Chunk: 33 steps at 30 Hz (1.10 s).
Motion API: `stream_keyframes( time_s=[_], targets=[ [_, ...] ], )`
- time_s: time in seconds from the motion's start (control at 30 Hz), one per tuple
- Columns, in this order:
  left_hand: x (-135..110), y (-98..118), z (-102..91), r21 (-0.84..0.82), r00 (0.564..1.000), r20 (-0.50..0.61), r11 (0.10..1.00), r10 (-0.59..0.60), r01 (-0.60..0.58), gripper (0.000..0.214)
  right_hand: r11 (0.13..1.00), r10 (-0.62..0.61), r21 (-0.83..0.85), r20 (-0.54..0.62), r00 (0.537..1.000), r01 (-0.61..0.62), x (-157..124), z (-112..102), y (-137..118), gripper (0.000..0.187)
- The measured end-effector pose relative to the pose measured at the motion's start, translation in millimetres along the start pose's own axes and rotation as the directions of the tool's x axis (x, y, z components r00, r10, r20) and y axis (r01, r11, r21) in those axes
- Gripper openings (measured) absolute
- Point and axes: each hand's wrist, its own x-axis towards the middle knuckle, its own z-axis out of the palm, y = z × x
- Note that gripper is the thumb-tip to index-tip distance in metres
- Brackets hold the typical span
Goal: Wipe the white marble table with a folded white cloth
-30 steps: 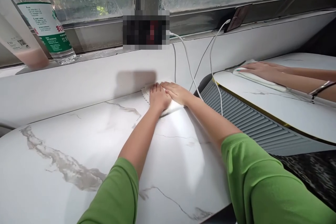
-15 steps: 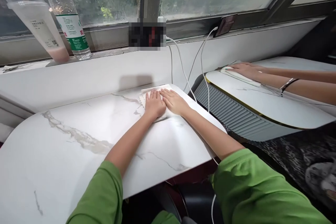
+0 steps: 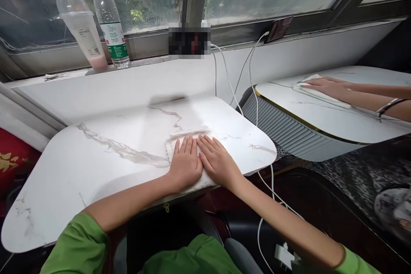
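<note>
Both of my hands lie flat, side by side, on a whitish cloth (image 3: 172,142) near the front edge of a white marble-patterned table (image 3: 122,137). My left hand (image 3: 185,163) has its fingers stretched forward over the cloth, palm down. Touching it at the thumb, my right hand (image 3: 218,160) presses on the cloth's right part, fingers also straight. Much of the cloth is hidden under the two hands, and a strip of it shows at the table's edge below them.
On the windowsill stand a plastic cup with pink drink (image 3: 84,34) and a water bottle (image 3: 114,30). White cables (image 3: 227,72) hang beside the table. At right, another person's hands (image 3: 330,87) rest on a cloth on a second table (image 3: 321,115). A white plug (image 3: 284,256) is below.
My hands and the cloth have slid toward me, from the far part of the table to its front edge. The view has shifted, and the other person's hands appear farther right.
</note>
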Motion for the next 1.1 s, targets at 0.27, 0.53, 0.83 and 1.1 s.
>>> stream_keyframes(
  time_s=[0.27, 0.53, 0.83, 1.1],
  targets=[
    [18.5, -12.7, 0.1, -0.051, 0.999, 0.010, 0.998, -0.039, 0.039, 0.056, 0.998, 0.017, 0.056, 0.035, 0.999, -0.019, 27.7, 8.2, 9.9, 0.053],
    [97.1, -65.1, 1.6, -0.037, 0.993, 0.004, 0.993, -0.115, 0.115, 0.056, 0.996, 0.051, 0.072, 0.047, 0.998, -0.055, 118.0, 39.0, 38.9, 0.051],
    [174.6, -113.8, 3.2, -0.054, 0.986, -0.055, 0.986, -0.160, 0.157, 0.055, 0.993, 0.061, 0.104, 0.012, 0.998, -0.062, 203.5, 73.0, 74.2, 0.050],
    [192.0, -128.5, 6.3, -0.073, 0.984, -0.078, 0.985, -0.159, 0.153, 0.054, 0.991, 0.046, 0.123, -0.002, 0.999, -0.046, 220.9, 79.6, 82.9, 0.050]
  ],
)
